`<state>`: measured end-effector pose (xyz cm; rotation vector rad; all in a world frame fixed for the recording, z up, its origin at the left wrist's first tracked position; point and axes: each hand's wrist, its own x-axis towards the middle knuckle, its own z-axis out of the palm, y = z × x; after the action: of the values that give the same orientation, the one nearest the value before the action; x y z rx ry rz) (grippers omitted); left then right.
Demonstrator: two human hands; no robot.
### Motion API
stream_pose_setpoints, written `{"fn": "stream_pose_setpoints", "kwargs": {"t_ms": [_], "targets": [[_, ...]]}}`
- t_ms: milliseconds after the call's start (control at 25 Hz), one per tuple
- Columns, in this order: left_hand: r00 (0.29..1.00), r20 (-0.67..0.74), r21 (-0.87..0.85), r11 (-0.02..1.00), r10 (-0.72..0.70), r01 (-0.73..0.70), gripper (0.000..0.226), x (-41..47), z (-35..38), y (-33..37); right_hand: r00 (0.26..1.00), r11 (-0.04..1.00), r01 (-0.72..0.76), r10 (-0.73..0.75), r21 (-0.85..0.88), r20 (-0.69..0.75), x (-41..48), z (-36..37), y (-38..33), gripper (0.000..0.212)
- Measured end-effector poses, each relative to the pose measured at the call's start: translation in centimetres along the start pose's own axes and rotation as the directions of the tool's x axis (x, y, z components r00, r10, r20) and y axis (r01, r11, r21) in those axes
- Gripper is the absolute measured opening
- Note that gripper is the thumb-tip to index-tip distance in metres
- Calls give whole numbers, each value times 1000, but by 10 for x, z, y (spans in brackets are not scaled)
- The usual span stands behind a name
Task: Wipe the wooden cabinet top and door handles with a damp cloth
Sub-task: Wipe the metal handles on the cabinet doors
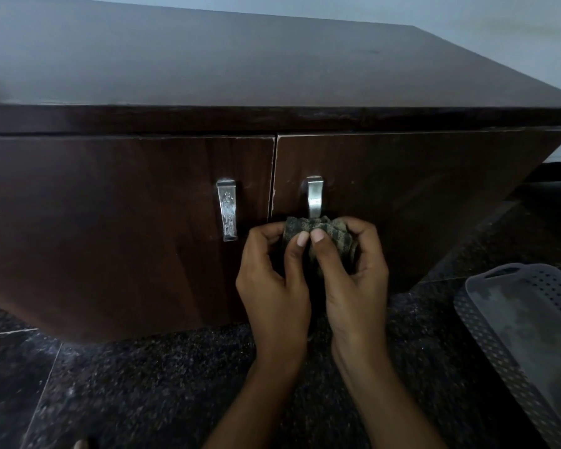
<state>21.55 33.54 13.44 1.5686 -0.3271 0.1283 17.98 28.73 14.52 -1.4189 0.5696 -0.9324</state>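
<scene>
Dark matt wood cabinet [272, 69], shiny metal handles [227, 210], coarse woven cloth [321, 233].

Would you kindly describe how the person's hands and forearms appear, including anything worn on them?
Both the left hand and the right hand are bare, with no gloves, rings, watch or bracelets visible. The forearms are uncovered as far as the bottom edge of the picture, so no sleeves show. The fingernails are short and unpainted.

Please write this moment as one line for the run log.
stage: wiping handles | left hand: grip on cloth | right hand: grip on cloth | cloth: around lower end of right door handle | left door handle: untouched
</scene>
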Motion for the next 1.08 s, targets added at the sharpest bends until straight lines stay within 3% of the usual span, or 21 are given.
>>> {"fn": "stream_pose_setpoints", "kwargs": {"t_ms": [280,400,680,960,1080], "targets": [[999,-5,66,997,-49,49,22,-1,1,-1,999,997,-39,37,-65,-34,3,1,10,9],[996,-7,63,994,-92,92,10,0,1,-3,995,994,-84,80,-71,-52,7,2,12,9],[1000,15,26,999,20,-20,6,-1,-5,16,998,994,51,-55,-94,-41,2,-1,-14,10],[998,33,-44,998,-51,53,5,22,-4,41,994,968,109,-108,-225,16,25,6,-45,10],[999,28,-26,999,-47,47,4,14,-5,34,995,974,102,-100,-200,20,16,3,-39,10]]}}
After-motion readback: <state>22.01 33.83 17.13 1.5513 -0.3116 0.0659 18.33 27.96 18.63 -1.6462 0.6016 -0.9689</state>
